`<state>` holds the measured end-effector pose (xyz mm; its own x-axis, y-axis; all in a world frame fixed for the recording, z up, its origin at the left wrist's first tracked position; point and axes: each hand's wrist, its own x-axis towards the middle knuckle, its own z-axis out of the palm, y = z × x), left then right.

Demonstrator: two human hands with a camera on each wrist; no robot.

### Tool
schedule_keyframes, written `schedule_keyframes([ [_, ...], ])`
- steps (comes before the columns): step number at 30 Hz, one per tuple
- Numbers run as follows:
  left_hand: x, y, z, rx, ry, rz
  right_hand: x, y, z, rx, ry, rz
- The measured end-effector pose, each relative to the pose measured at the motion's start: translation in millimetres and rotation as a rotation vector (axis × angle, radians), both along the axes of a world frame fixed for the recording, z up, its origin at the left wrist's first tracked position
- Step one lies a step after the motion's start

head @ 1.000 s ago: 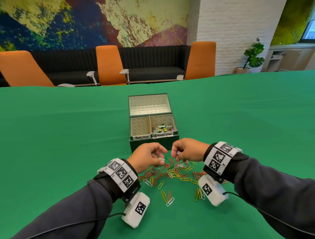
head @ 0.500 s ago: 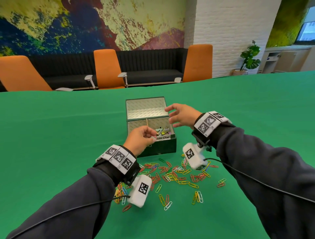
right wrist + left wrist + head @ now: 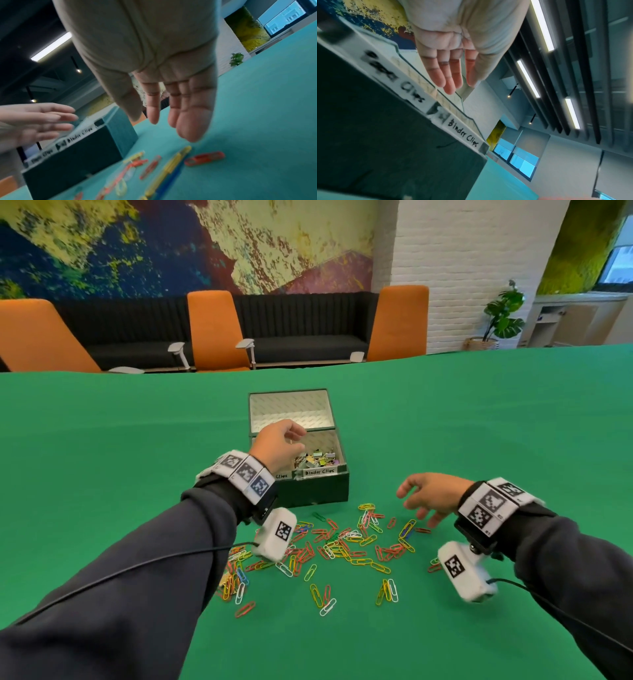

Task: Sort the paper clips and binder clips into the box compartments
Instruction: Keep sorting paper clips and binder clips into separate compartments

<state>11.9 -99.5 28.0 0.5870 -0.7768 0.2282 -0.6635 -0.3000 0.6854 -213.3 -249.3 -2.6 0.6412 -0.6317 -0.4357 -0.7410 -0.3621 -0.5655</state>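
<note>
A dark green box stands open at the table's middle, with labelled front compartments. Small binder clips fill the right one. My left hand hovers over the left compartment; in the left wrist view its fingers are straight and hold nothing. Coloured paper clips lie scattered on the green cloth in front of the box. My right hand hovers low at the pile's right edge, fingers spread and empty. In the right wrist view its fingertips hang just above a red paper clip.
The box lid leans back open behind the compartments. Green cloth covers the whole table. Orange chairs and a black bench stand beyond the far edge. Cables trail from both wrist cameras along my sleeves.
Both hands pinched clips at the pile a second ago. My left hand has since risen over the left compartment and opened. My right hand went over the box, then came back down beside the pile.
</note>
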Motion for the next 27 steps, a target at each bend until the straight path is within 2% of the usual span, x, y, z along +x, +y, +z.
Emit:
schedule_keyframes([
  [3,-4.0,28.3,-3.8,-0.009,-0.003,-0.037,1.3,3.8,-4.8,-0.13,0.222,0.067],
  [5,-5.1,49.3,-8.5,0.028,-0.001,-0.055,8.3,11.5,-3.8,-0.21,0.249,0.098],
  [7,-5.5,68.2,-14.1,0.068,0.03,-0.062,19.5,18.8,-7.0,-0.083,0.177,0.089],
  [9,-4.9,84.6,-20.4,0.114,0.05,-0.071,30.3,34.7,-6.0,0.168,0.151,0.101],
  [11,-2.1,98.2,-26.7,0.17,0.066,-0.083,40.5,46.1,-4.2,0.243,0.141,0.154],
  [12,0.5,104.0,-29.3,0.2,0.073,-0.084,46.4,46.4,-3.3,0.202,0.119,0.151],
  [15,12.9,115.7,-37.4,0.329,0.057,-0.063,58.1,31.6,-2.6,-0.096,0.045,0.091],
  [18,23.2,120.6,-42.1,0.526,0.02,-0.056,60.7,26.0,-2.0,-0.164,0.015,0.062],
  [21,21.8,117.3,-44.3,0.726,-0.062,-0.09,64.0,42.8,-4.0,-0.187,0.178,0.206],
  [23,15.9,111.7,-44.2,0.828,-0.159,-0.123,68.4,60.4,-6.3,-0.272,0.261,0.322],
  [27,-0.6,94.4,-40.9,0.847,-0.266,-0.227,75.9,82.4,-18.1,-0.485,0.364,0.514],
])
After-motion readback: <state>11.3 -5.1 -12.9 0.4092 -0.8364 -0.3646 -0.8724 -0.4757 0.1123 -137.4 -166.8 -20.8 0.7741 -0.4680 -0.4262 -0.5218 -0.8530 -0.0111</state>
